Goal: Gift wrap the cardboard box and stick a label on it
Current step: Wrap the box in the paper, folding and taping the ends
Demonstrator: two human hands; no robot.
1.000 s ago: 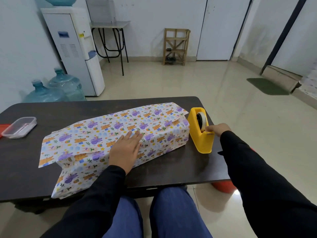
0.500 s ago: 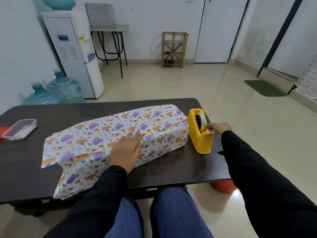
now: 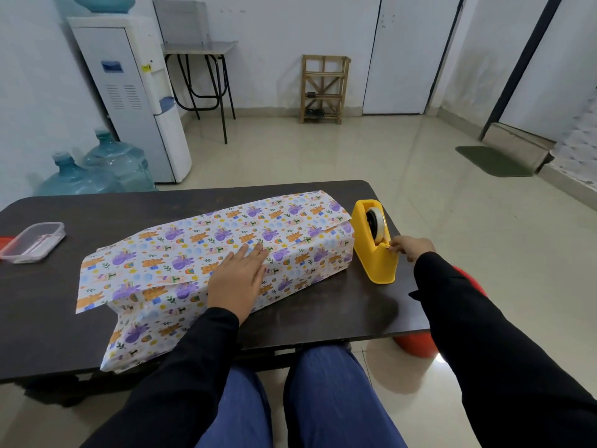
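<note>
The paper-wrapped cardboard box (image 3: 290,250) lies on the table (image 3: 323,307), touching the yellow tape dispenser (image 3: 376,263). The left hand (image 3: 237,276) remains flat on top, fingers straight. The right hand (image 3: 412,248) remains at the cutter, pinching the tape (image 3: 378,221) end.

On the dark rectangular table (image 3: 339,305), the long paper-wrapped cardboard box (image 3: 193,250) is laid; the yellow plastic tape dispenser (image 3: 371,261) is set just right of it, the clear plastic container (image 3: 32,242) well left.

A plain office room: water dispenser (image 3: 135,92), spare water jugs (image 3: 97,169), tiled floor (image 3: 323,156), white walls.
</note>
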